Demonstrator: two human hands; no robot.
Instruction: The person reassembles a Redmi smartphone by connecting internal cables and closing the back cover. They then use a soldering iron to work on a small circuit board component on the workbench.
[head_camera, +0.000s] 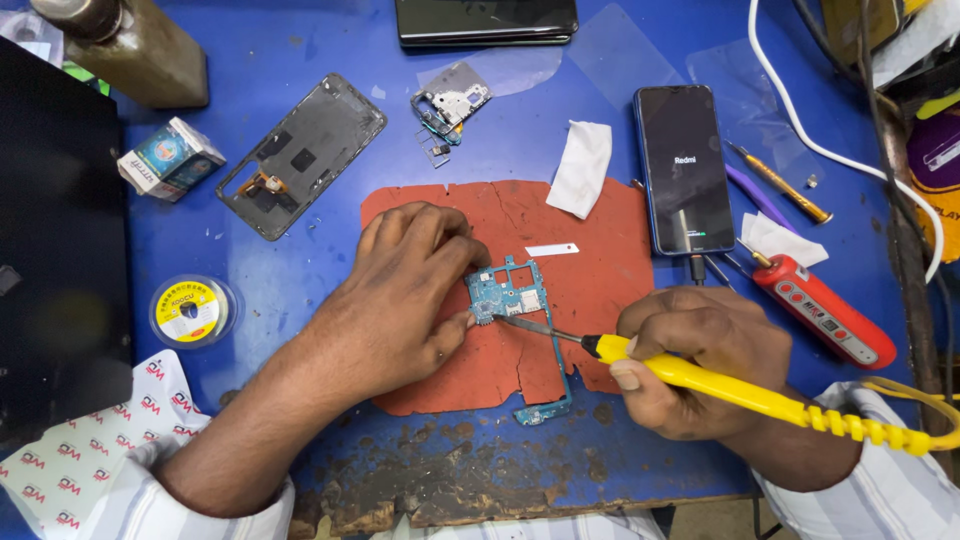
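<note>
Head view, the only one I have. My left hand (405, 295) rests on the cracked red mat (600, 290), fingers curled down, fingertips pinning the top left edge of the blue circuit board (512, 290). The board lies on the mat's middle; its narrow lower strip runs down over the mat's front edge onto the blue worktop (300, 270). My right hand (695, 355) is clenched round the yellow soldering iron (720, 385), whose metal tip touches the board just beside the left fingertips.

Surroundings, noted as found: a phone frame (300, 155) lies open well up-left of the mat, with a small metal bracket (452, 100) near it. A folded white cloth (582, 165) overlaps the mat's top edge. A dark phone (685, 165) with a lit screen lies just right of the mat. A red handheld tool (825, 312) lies beside my right hand. A solder spool (192, 310) sits left of my left forearm.
</note>
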